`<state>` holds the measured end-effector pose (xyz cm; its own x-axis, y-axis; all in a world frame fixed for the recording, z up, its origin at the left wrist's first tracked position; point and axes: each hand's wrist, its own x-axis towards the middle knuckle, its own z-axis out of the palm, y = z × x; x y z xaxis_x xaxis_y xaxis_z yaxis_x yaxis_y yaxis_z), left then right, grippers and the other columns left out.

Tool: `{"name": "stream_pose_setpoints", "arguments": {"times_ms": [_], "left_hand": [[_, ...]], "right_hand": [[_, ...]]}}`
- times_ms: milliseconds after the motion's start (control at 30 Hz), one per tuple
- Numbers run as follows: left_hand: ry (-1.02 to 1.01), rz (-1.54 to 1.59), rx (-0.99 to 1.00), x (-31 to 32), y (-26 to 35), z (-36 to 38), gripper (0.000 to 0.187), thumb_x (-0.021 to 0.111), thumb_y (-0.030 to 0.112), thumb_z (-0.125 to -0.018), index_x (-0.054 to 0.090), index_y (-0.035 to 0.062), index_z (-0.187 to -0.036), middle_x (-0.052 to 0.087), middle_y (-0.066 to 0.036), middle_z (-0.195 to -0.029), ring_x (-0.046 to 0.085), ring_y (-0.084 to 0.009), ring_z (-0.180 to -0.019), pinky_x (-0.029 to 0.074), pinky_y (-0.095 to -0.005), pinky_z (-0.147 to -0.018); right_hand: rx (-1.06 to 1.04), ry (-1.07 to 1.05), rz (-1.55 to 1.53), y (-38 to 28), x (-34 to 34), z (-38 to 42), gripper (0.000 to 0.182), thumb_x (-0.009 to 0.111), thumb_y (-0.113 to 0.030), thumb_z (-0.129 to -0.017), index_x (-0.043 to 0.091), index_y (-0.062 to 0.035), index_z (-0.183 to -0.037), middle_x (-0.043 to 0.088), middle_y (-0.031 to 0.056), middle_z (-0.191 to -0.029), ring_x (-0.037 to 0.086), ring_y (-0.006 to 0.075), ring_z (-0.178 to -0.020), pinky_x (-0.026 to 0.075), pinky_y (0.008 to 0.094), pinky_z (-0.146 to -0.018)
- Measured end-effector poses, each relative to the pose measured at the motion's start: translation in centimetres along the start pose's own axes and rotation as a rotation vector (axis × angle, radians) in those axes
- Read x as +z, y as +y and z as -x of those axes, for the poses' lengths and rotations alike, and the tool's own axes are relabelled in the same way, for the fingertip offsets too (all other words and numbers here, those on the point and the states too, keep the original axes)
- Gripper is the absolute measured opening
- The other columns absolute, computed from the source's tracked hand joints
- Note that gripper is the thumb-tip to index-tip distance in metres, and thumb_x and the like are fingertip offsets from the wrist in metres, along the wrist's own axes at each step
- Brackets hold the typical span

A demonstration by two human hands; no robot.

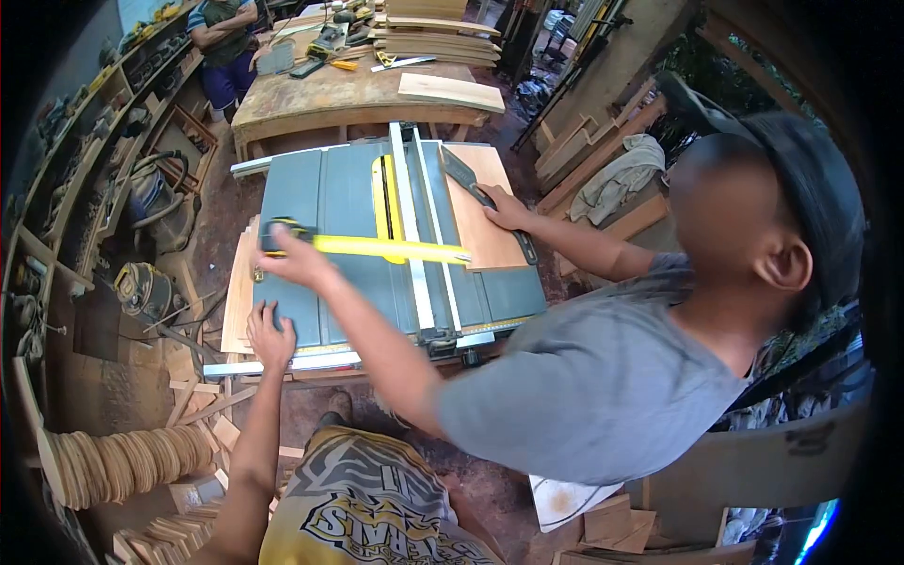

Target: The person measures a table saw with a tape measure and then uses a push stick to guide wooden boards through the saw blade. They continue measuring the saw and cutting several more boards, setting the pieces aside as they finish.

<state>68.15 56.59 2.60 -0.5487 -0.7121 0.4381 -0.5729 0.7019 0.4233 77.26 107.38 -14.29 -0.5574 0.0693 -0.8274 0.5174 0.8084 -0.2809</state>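
My left hand [271, 335] rests with its fingers spread at the near left corner of the table saw [297, 292]. Beneath it, a light wooden board [241, 292] lies along the saw's left side. My right hand is out of the picture. Just above my hand, a co-worker's hand [303, 262] holds a tape measure [286, 236], its yellow blade [377, 248] stretched rightward across the saw. The co-worker's other hand [508, 209] is on a dark, long-handled tool [463, 173] lying over a wooden panel [477, 226].
The co-worker [593, 377] leans in from the right. Behind the saw stands a workbench [330, 89] with tools and stacked boards [438, 38]. Another person [224, 42] stands at the back left. Shop vacuums [146, 290] and wood offcuts [212, 405] lie to the left.
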Motion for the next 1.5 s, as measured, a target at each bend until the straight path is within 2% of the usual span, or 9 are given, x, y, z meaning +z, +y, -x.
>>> {"name": "stream_pose_setpoints", "arguments": {"times_ms": [433,633,933,967,1067,1200,1300,1467,1500], "left_hand": [[-0.003,-0.005,-0.003,0.1,0.1,-0.2,0.040,0.059,0.022,-0.083,0.063,0.0072,-0.119,0.055,-0.016,-0.133,0.047,-0.0338,-0.127,0.035,-0.0474,-0.107],[0.010,0.002,0.009,-0.1,0.2,-0.2,0.039,0.059,0.022,-0.083,0.064,0.0075,-0.119,0.056,-0.016,-0.132,0.048,-0.0342,-0.127,0.036,-0.0477,-0.106],[-0.016,0.047,-0.037,-0.4,0.4,-0.3,0.039,0.059,0.019,-0.082,0.065,0.0076,-0.119,0.054,-0.016,-0.134,0.047,-0.0361,-0.127,0.036,-0.0489,-0.106],[-0.032,0.057,-0.046,-0.4,0.4,-0.3,0.039,0.059,0.019,-0.083,0.065,0.0072,-0.120,0.053,-0.016,-0.136,0.047,-0.0365,-0.128,0.035,-0.0490,-0.108],[-0.063,0.073,-0.081,-0.6,0.5,-0.5,0.040,0.059,0.019,-0.083,0.064,0.0067,-0.121,0.052,-0.017,-0.137,0.046,-0.0368,-0.130,0.034,-0.0489,-0.109],[-0.085,0.087,-0.092,-0.9,0.5,-0.7,0.040,0.059,0.017,-0.083,0.064,0.0059,-0.122,0.052,-0.017,-0.138,0.045,-0.0369,-0.131,0.034,-0.0503,-0.109],[-0.072,0.095,-0.064,-0.8,0.5,-0.7,0.038,0.059,0.015,-0.083,0.064,0.0055,-0.119,0.052,-0.018,-0.137,0.045,-0.0375,-0.129,0.034,-0.0506,-0.108],[-0.055,0.080,-0.074,-1.1,1.0,-1.2,0.036,0.060,0.012,-0.081,0.065,0.0060,-0.117,0.053,-0.019,-0.134,0.047,-0.0392,-0.126,0.036,-0.0500,-0.107],[-0.053,0.074,-0.077,-1.0,0.9,-1.2,0.036,0.060,0.012,-0.082,0.065,0.0059,-0.116,0.053,-0.019,-0.134,0.047,-0.0392,-0.125,0.036,-0.0499,-0.106]], "right_hand": [[-0.018,-0.100,-0.030,3.4,2.8,-3.9,0.048,0.071,-0.049,-0.074,0.075,-0.0206,-0.113,0.070,0.0168,-0.118,0.065,0.0342,-0.114,0.050,0.0415,-0.099],[-0.145,0.044,0.160,3.3,2.7,-5.3,0.037,0.061,-0.027,-0.077,0.076,-0.0124,-0.107,0.072,0.0208,-0.108,0.067,0.0348,-0.108,0.052,0.0374,-0.094],[-0.066,0.142,-0.076,-3.0,-1.9,-1.5,0.031,0.061,-0.020,-0.074,0.078,-0.0132,-0.099,0.073,0.0185,-0.105,0.069,0.0316,-0.104,0.053,0.0387,-0.090],[-0.058,0.195,-0.040,-1.4,0.0,-3.8,0.036,0.058,-0.025,-0.076,0.075,-0.0056,-0.100,0.071,0.0221,-0.105,0.066,0.0361,-0.108,0.052,0.0402,-0.095],[-0.040,0.125,-0.160,-2.4,0.3,-4.5,0.035,0.060,-0.028,-0.077,0.075,-0.0052,-0.097,0.071,0.0229,-0.104,0.066,0.0361,-0.109,0.051,0.0411,-0.096],[-0.280,0.637,-0.376,-5.9,-1.4,-5.8,0.025,0.063,-0.025,-0.088,0.075,-0.0029,-0.091,0.073,0.0198,-0.091,0.071,0.0298,-0.093,0.053,0.0414,-0.084],[-0.561,1.129,-0.545,-16.0,-9.9,-3.1,0.021,0.060,-0.014,-0.093,0.070,0.0041,-0.090,0.071,0.0178,-0.088,0.069,0.0248,-0.084,0.053,0.0372,-0.079],[-0.789,1.339,-0.441,-27.6,-22.8,-2.8,0.017,0.061,-0.009,-0.092,0.067,0.0047,-0.101,0.067,0.0151,-0.096,0.064,0.0265,-0.090,0.051,0.0367,-0.083],[-0.802,1.322,-0.356,-29.2,-24.9,-3.7,0.017,0.061,-0.009,-0.090,0.067,0.0028,-0.101,0.063,0.0173,-0.097,0.063,0.0329,-0.088,0.051,0.0404,-0.077]]}}
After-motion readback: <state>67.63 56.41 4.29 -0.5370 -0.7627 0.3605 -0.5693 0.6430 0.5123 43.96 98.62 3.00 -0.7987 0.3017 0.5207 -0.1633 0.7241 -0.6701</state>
